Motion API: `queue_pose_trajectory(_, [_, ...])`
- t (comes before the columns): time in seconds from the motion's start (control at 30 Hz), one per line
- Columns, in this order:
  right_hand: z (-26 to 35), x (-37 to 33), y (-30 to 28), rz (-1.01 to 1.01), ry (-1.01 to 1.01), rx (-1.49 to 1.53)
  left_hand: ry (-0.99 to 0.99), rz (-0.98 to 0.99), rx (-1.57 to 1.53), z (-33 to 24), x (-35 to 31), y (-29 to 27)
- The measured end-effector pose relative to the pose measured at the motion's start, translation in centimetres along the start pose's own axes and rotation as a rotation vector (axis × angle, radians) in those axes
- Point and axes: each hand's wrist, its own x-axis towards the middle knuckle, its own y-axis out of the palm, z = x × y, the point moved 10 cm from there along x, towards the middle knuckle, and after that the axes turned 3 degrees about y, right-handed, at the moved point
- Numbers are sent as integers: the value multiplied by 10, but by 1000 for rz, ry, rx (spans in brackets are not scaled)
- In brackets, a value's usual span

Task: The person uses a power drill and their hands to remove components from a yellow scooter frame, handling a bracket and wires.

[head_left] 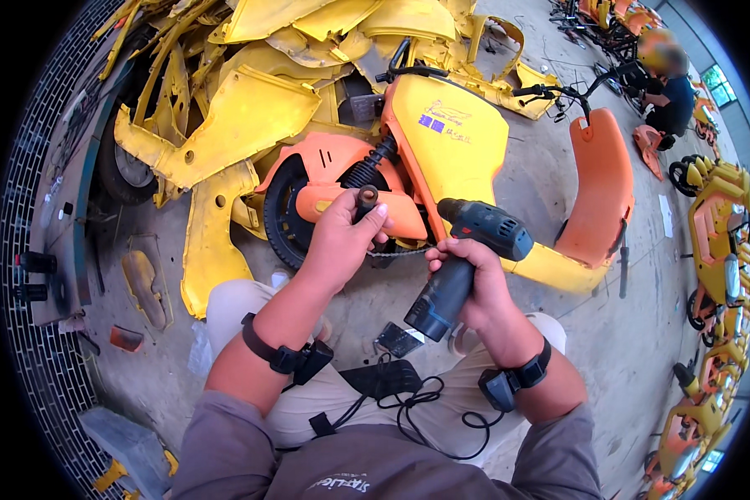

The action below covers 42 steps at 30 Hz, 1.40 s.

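- Head view: the left hand (347,233) pinches a dark cylinder (367,197), fingers nearly closed.
- The right hand (478,282) wraps curled fingers around a power drill (493,228).

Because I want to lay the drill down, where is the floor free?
Bare floor lies right, between the orange front shield and the scooter row; a smaller patch separates that shield from the yellow body panel. Upper left is crowded with yellow panels.
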Motion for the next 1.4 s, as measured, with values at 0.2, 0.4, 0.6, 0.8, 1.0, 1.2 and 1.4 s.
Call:
queue_pose_trajectory(0.2, [3, 7, -27, -169, -53, 10, -11, 1, 10, 3, -3, 3])
queue_pose_trajectory(0.4, [11, 1, -42, -235, -85, -17, -35, 39, 33, 13, -5, 8])
queue_pose_trajectory(0.6, [14, -14, -104, -343, -91, -123, -220, 26, 40, 62, -20, -19])
queue_pose_trajectory(0.8, [-3, -29, -144, -409, -2, -15, -312, 6, 64, 72, -37, -24])
queue_pose_trajectory(1.0, [-18, -32, -138, -472, 75, -174, -309, 147, 39, 65, -35, 30])
queue_pose_trajectory(1.2, [-22, -3, -84, -328, -6, -247, -264, 225, 37, 64, -28, 80])
queue_pose_trajectory(1.4, [-10, 41, -38, -193, -77, -115, -203, 73, 101, 45, -4, 90])
